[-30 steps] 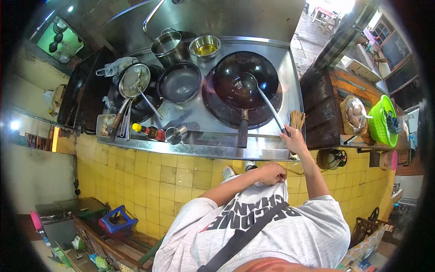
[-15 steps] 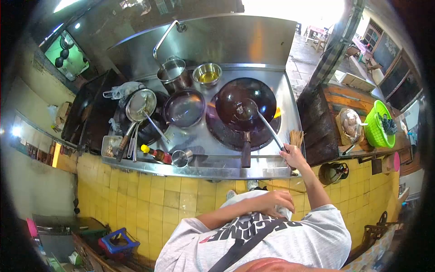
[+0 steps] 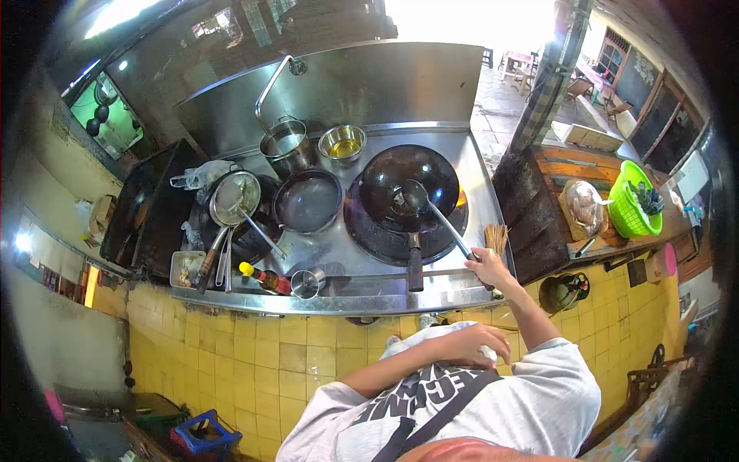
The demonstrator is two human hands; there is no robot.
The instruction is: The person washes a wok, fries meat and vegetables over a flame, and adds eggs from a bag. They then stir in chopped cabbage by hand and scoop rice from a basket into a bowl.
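The right hand (image 3: 488, 269) grips a silvery, long-handled ladle (image 3: 446, 225) with a round bowl.

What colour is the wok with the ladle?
The wok is nearly black, as the head view shows.

Glossy metal wok (image 3: 391, 175), smooth metal ladle (image 3: 446, 224)

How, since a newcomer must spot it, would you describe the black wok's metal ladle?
On the silvery metal stove, find the round black wok at right. Into it reaches the long metal ladle, the only utensil the right hand grips.
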